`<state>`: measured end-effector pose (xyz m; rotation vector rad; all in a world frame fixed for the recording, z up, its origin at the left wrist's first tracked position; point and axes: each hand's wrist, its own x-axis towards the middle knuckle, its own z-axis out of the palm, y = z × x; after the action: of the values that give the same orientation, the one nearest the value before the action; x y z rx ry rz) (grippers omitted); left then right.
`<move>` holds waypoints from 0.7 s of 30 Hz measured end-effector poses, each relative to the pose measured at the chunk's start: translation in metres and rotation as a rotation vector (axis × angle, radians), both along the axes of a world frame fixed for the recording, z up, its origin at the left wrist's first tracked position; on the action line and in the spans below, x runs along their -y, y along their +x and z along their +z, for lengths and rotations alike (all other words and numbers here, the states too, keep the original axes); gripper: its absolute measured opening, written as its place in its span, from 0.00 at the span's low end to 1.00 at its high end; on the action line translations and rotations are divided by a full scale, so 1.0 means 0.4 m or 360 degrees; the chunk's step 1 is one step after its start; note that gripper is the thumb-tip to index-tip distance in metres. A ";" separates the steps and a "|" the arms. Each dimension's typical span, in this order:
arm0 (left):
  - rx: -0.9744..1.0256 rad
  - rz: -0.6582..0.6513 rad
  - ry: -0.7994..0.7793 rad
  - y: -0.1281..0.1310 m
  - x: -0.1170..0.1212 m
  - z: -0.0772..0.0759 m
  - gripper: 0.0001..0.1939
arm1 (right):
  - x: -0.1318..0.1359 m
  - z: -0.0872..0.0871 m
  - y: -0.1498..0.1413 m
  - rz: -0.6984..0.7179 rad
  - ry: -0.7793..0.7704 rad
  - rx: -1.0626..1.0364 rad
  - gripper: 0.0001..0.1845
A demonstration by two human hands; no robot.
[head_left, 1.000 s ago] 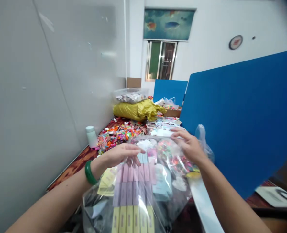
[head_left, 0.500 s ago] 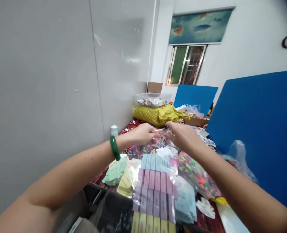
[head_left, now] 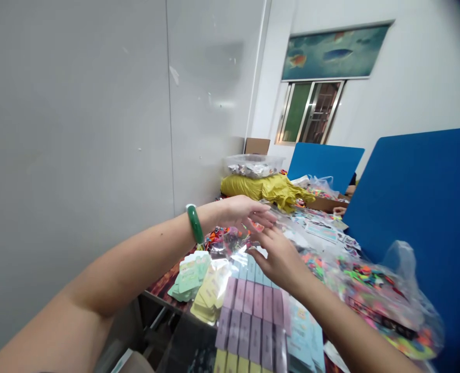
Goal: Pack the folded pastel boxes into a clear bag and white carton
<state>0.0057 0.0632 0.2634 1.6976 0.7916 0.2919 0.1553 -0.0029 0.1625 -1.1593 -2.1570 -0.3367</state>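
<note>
Clear plastic film (head_left: pixel 239 255) lies glossy over rows of small boxes (head_left: pixel 249 300), just below the fingers and on the wearer's side of them. The block's long axis runs from under the right fingers back toward the wearer: blue boxes nearest the fingers, then pink, purple and, furthest from them, yellow. The right hand (head_left: pixel 282 256) is the nearer one, its fingers directly above the blue end. The left hand (head_left: pixel 241 211) is a little beyond that end, with its fingers reaching across toward the right hand.

The left forearm comes in low from the side, with a green bangle (head_left: pixel 194 224) at the wrist; its fingers are stretched out and loosely parted, with no firm grip to be seen. The right forearm slants in from the other side, the hand back-up, its thumb bent out and fingers pointing inward; whether they pinch any film I cannot tell. The two hands nearly meet, and in this view the fingertips overlap.

Green cards (head_left: pixel 189 277) and yellow cards (head_left: pixel 208 292) lie on the counter (head_left: pixel 167 282) to the left of the right fingers, while blue cards (head_left: pixel 302 336) sit beneath the right forearm, beside the boxes. Beyond the left fingers lies a yellow sack (head_left: pixel 261 186).
</note>
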 end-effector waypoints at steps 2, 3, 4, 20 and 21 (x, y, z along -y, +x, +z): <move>0.0036 -0.0072 -0.0035 -0.009 -0.009 0.002 0.19 | -0.004 0.003 0.001 0.0112 0.0040 0.0069 0.05; 0.0069 -0.0102 -0.0070 -0.015 -0.013 0.005 0.20 | -0.005 0.003 0.001 0.0175 0.0036 0.0059 0.06; 0.0100 -0.0122 -0.0116 -0.021 -0.017 0.008 0.21 | -0.004 0.002 0.001 0.0230 0.0017 0.0025 0.07; 0.1050 -0.0423 -0.0690 -0.028 -0.059 -0.065 0.23 | -0.018 -0.002 -0.012 0.0101 0.0459 -0.0155 0.29; 0.1056 -0.0426 -0.0693 -0.024 -0.058 -0.069 0.23 | -0.021 -0.004 -0.012 0.0121 0.0371 -0.0155 0.28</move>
<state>-0.0038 0.0863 0.2359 1.1636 0.1150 0.4293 0.1505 0.0057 0.1609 -0.9413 -2.0105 -0.4742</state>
